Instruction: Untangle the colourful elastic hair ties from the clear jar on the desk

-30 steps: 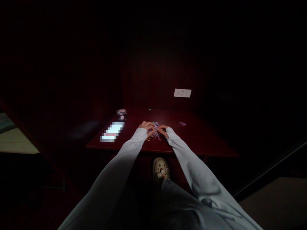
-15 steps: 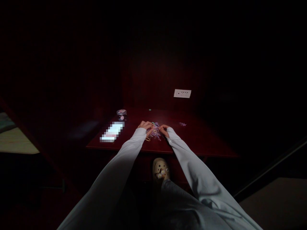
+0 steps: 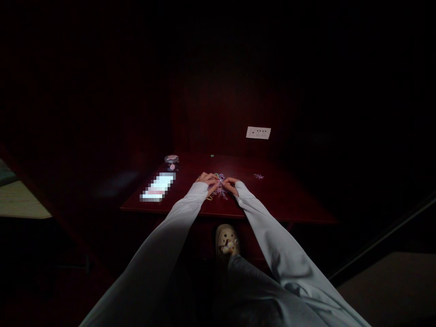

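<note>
A pile of thin purple bands (image 3: 221, 192), with a green one and a yellowish one at its edge, lies on the dark red table (image 3: 190, 203). Over the pile's left side is my left hand (image 3: 207, 180), its fingers bent and pressed together. My right hand (image 3: 231, 182) is closed at the pile's right side, fingertips close to those of my left hand. What the fingertips pinch is too small to make out. Farther right lies a small group of purple bands (image 3: 259, 176).
At the table's left are a round clear container (image 3: 171, 160) and a bright, pixelated flat object (image 3: 158, 187). A small green ring (image 3: 212, 156) lies near the back. A white socket plate (image 3: 258, 132) is on the wall. Below the table edge is a beige clog (image 3: 227, 238).
My right hand has moved slightly left, so the fingertips of both hands are closer together over the pile. The whole view has shifted a little.
</note>
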`<state>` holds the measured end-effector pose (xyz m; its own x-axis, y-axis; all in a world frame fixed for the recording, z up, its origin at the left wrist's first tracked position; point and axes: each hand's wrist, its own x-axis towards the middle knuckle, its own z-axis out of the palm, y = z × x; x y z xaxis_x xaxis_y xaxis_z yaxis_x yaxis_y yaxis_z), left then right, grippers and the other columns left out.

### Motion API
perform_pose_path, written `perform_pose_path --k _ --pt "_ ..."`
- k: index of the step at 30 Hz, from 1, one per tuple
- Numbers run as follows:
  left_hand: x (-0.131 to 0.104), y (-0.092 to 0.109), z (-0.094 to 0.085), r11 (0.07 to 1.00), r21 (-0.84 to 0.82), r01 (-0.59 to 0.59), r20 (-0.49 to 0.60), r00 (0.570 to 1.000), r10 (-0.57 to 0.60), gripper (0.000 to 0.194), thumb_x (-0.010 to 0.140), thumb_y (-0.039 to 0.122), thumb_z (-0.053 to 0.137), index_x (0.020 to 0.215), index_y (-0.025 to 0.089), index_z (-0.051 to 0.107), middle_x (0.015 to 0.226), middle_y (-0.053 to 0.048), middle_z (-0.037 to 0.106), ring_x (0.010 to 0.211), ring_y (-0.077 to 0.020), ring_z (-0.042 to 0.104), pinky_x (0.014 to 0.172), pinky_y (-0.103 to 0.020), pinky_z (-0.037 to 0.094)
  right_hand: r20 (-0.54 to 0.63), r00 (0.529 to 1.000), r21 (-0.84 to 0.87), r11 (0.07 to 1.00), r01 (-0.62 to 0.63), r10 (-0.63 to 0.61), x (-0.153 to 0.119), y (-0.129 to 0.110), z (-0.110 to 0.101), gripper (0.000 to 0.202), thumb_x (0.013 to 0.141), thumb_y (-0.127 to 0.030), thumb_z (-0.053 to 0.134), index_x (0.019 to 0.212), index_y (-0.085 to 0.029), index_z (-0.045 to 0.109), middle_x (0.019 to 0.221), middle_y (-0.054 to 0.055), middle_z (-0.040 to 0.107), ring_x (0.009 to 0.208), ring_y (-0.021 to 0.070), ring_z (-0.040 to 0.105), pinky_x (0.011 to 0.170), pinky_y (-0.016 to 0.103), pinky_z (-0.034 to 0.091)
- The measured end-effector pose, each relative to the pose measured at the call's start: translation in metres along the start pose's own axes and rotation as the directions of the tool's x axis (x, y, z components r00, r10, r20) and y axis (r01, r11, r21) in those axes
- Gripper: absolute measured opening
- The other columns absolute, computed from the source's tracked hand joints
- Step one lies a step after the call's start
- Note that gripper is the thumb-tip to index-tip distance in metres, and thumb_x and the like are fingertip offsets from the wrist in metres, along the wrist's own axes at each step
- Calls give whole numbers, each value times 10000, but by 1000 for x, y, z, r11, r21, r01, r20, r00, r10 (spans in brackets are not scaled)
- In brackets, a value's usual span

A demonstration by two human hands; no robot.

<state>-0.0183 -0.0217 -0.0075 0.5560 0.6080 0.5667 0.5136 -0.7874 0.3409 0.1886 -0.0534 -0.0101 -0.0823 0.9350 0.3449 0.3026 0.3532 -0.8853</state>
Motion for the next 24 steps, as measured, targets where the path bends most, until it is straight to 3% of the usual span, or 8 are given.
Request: perform_pose_path --k 7,16,24 --pt "1 1 1 1000 0 -12 -25 1000 12 199 1041 317 587 1015 261 776 1274 -23 736 1124 -226 577 1004 -371 518 8 1000 -90 996 -7 8 3 5 -1 653 706 -868 697 752 -217 670 627 -21 540 614 137 426 602 284 307" --pt "1 0 2 999 10 -32 -50 998 32 241 1057 339 559 1047 263 788 1254 -26 754 1109 -222 594 986 -368 544 36 999 -171 985 24 -19 4 9 -5 584 794 -795 657 761 -217 735 766 33 721 732 187 587 713 301 433" --pt "0 2 1 1000 5 -25 -40 999 25 195 1035 339 598 1023 266 779 1266 -16 747 1120 -225 592 1012 -369 533 46 999 -159 987 23 -16 4 11 -5 553 802 -761 661 756 -214 729 763 35 715 733 190 595 710 299 447"
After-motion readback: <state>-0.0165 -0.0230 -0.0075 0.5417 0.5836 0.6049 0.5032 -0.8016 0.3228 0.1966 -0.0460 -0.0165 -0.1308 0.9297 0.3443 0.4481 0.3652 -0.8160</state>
